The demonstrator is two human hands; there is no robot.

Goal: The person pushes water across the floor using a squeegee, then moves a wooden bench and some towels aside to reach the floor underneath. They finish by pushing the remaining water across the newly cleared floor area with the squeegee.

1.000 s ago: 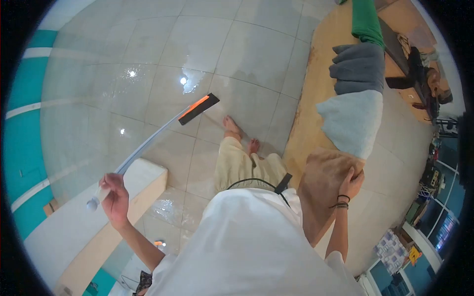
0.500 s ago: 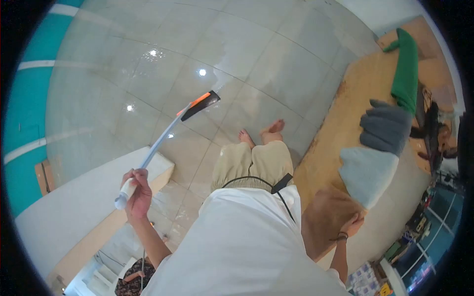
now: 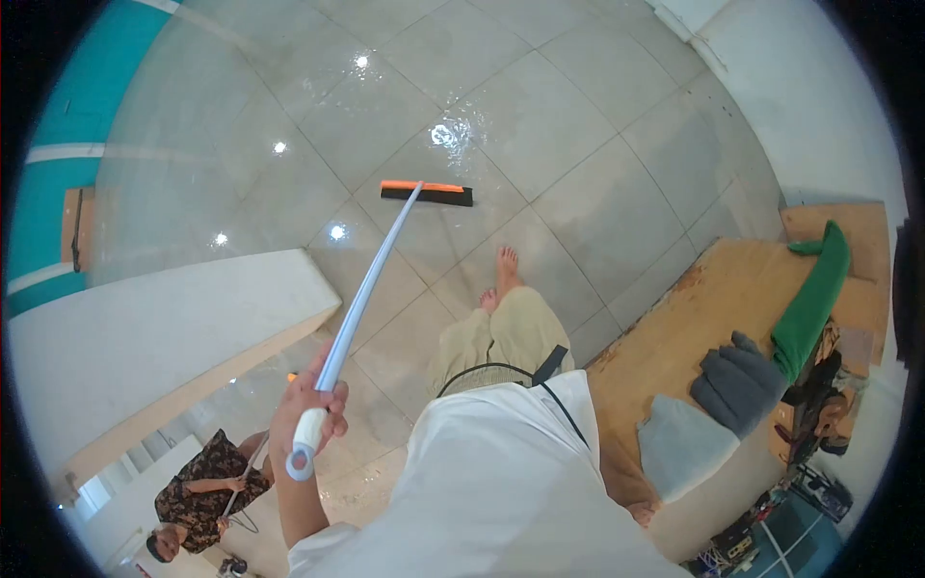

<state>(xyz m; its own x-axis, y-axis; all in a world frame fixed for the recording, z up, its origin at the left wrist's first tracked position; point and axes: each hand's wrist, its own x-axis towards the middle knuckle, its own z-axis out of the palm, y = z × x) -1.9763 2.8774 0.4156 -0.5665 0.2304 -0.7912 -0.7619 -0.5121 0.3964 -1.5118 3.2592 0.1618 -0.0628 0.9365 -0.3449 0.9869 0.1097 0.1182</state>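
My left hand is wrapped round the white grip of a floor squeegee with a pale blue pole. The squeegee's orange and black head lies on the wet tiles ahead of my feet. Only a small part of my right hand shows beside my white shirt. It rests at the edge of a brown cloth on the wooden bench; its fingers are mostly hidden. Beyond that lie a light blue cloth and a dark grey cloth.
The wooden bench runs along my right, with a green cloth at its far end. A white counter stands to my left. Behind it, a person in a dark patterned garment holds a thin pole. Water glistens on the floor tiles.
The squeegee head has swung right and turned more crosswise before me. My left hand has moved right with the pole. My feet have shifted, and more of the other person shows.
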